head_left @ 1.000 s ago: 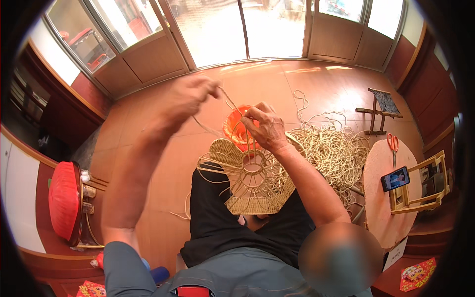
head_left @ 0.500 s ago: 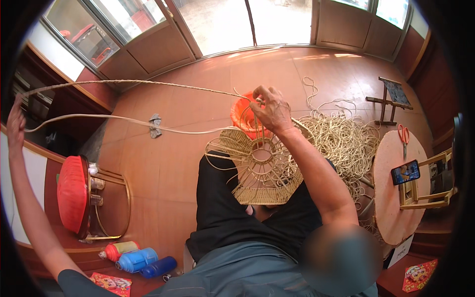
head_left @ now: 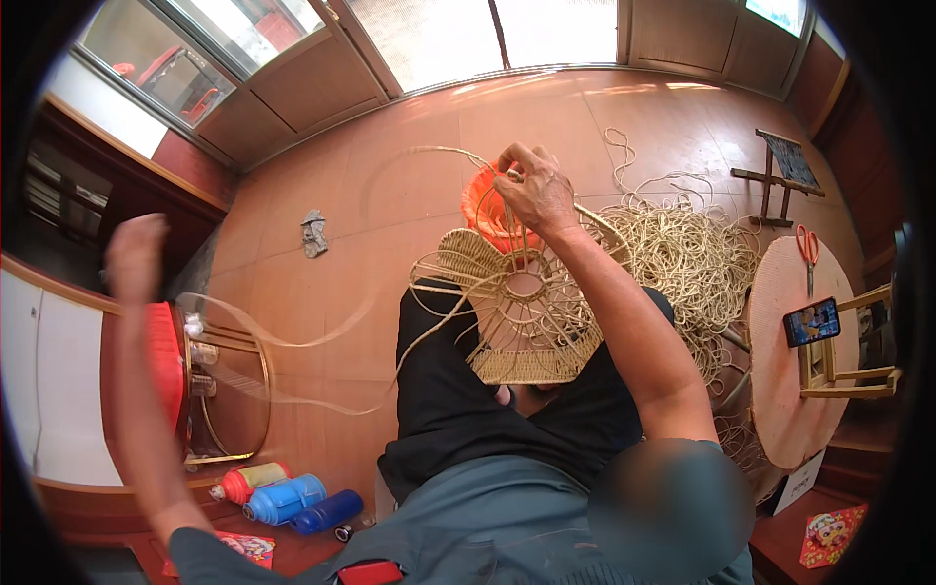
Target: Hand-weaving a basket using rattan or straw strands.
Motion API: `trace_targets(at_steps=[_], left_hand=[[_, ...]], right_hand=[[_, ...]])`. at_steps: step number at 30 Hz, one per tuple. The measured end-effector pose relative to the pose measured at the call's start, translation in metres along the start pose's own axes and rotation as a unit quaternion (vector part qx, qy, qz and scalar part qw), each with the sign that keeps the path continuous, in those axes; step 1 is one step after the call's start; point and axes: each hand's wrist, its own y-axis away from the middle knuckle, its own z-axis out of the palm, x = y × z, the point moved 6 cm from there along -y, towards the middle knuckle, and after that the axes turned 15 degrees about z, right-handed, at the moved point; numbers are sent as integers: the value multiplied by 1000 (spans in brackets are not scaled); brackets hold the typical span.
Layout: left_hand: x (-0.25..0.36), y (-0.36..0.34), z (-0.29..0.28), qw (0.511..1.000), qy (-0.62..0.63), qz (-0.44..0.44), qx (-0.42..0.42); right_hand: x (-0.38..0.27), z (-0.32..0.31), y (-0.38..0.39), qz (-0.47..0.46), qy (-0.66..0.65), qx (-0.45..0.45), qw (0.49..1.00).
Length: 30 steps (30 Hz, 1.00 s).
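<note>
Right fingers [head_left: 508, 176] clamp a pale tan twisted cord [head_left: 456, 150]!
Beneath them, a tan open-ribbed woven frame [head_left: 526, 369]; the left hand [head_left: 136, 249] blurs, its grip unreadable.

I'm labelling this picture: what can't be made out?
Head view:
Left hand: motion blur hides whether it holds anything.
Thin tan twisted cord: loops blurred, path unclear.
Whatever is beneath the right hand: covered by it.
Orange round bucket: partly covered by that hand and the tan woven hooped frame.
Black rectangular phone: screen too small to read.
</note>
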Motion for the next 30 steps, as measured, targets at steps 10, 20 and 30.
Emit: trace_targets(at_steps=[10, 20, 30], left_hand=[[385, 129, 211, 913, 402, 4, -71], [134, 149, 95, 989, -94, 110, -19], [127, 107, 119, 955, 285, -70, -36]], right_hand=[[-16, 2, 4, -8, -47, -36, 998], [-21, -5, 1, -34, -20, -95, 995], [-23, -5, -11, -73, 3, -131, 989]])
